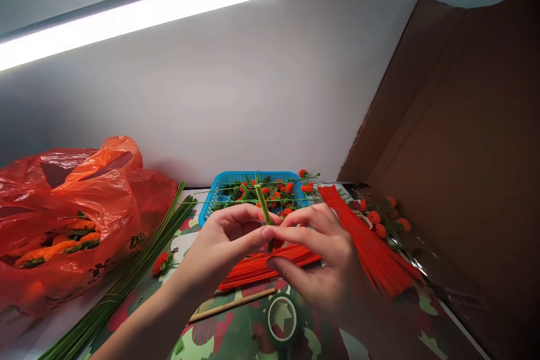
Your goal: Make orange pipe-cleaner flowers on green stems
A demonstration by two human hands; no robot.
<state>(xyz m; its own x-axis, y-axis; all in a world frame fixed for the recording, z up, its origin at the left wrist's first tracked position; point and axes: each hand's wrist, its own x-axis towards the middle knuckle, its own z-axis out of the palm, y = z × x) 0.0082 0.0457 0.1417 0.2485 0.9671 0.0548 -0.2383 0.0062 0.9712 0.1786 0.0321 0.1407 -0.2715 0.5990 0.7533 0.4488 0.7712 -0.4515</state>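
Observation:
Near the middle, my left hand [236, 236] pinches a short green stem [264, 205] that points up and slightly left. Some red shows at its lower end, mostly hidden by the fingers. My right hand [314, 242] is beside it, with its fingertips touching the stem or the left fingers and its thumb apart below. Beneath the hands lies a bundle of red strips [248, 270]. A roll of green tape [282, 319] and a thin wooden stick [232, 305] lie in front. Behind, a blue basket [217, 185] holds red flowers with green stems.
An orange plastic bag [122, 197] with orange flowers stands left, beside long green stems [139, 270]. A red flower [161, 264] lies near them. On the right are more red strips [363, 236], red flowers [375, 217] and a cardboard sheet [464, 152].

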